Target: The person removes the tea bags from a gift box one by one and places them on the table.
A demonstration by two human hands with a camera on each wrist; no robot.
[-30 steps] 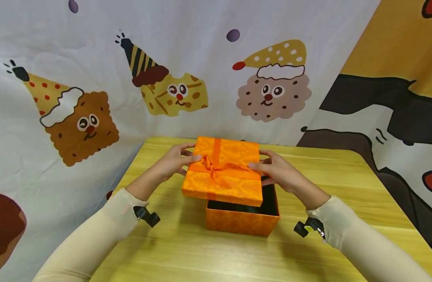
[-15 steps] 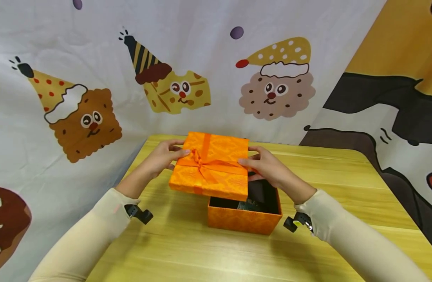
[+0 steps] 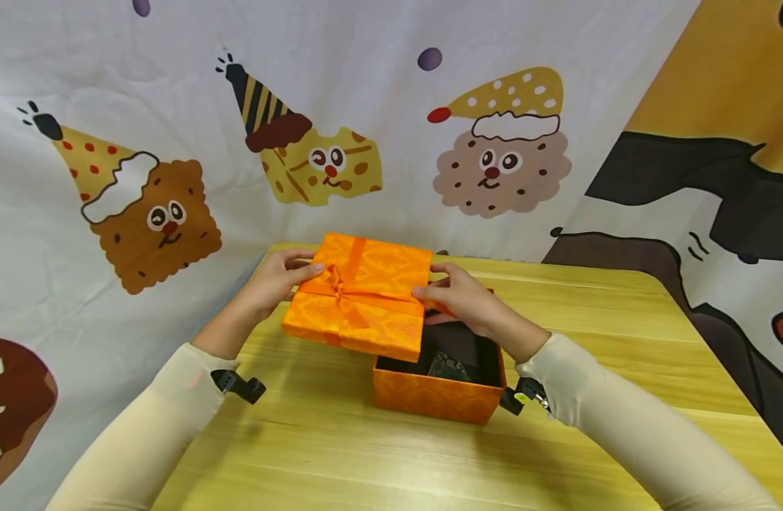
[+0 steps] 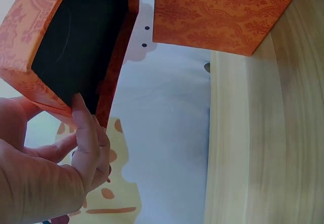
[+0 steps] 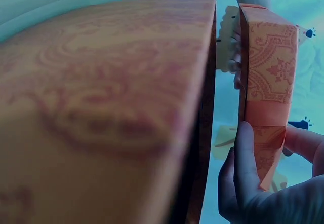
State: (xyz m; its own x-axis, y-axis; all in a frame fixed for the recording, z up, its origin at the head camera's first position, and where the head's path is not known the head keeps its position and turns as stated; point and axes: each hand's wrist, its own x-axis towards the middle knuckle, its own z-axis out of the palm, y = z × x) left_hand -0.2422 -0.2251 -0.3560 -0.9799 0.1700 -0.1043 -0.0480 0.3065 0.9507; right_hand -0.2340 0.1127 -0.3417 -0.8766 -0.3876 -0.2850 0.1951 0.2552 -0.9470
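Observation:
An orange patterned box lid (image 3: 378, 273) with a ribbon bow is held up, slightly tilted, over the left part of an open orange box (image 3: 436, 399). My left hand (image 3: 272, 282) grips the lid's left edge, thumb on top; in the left wrist view the fingers (image 4: 86, 133) reach under its rim, and its dark inside shows. My right hand (image 3: 464, 301) grips the right edge, thumb on top, as the right wrist view also shows beside the lid's side wall (image 5: 271, 67). Inside the box lie dark contents, including a dark speckled piece (image 3: 447, 365); the lid hides the rest.
The box stands on a light wooden table (image 3: 589, 440). Behind the table hangs a white cloth backdrop (image 3: 391, 177) printed with cartoon snacks in party hats. Each wrist carries a black strap with a small camera (image 3: 253, 390).
Both hands have carried the lid to the left and slightly up, off the box. More of the box's dark interior and the speckled piece now shows. The box stays on the table.

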